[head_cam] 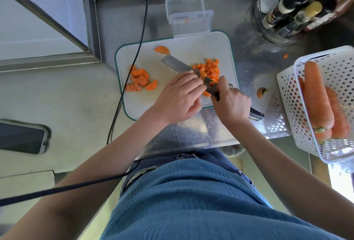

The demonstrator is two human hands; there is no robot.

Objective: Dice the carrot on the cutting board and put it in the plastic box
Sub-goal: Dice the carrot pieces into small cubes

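I held the long steel kitchen knife (182, 66) with my right hand (230, 103), the fingers curled tight around its dark handle, so that the blade lay slanting across the white plastic cutting board with the green edge (134, 105), its tip pointing to the far left. My left hand (178, 98) rested on the back of the blade with the fingers laid along it, one fingertip touching the steel; I judge I kept it there to steady the knife over the pieces. The heap of small orange carrot cubes (209, 69) lay just beyond the blade on the right part of the board, so it was close to the clear plastic box (188, 22), which stood at the far edge of the board, touching it. I think this made the later transfer short. The thicker carrot slices (138, 80), not yet diced, waited on the left part of the board, apart from the cubes, and one half-round slice (162, 50) lay alone at the far side.

My hands covered the piece under the knife, so I cannot tell what was being cut. The box looked almost without content, only one orange bit showing, but its walls were hard to see through. The white perforated basket with whole carrots (316, 101) was cut off at the right.
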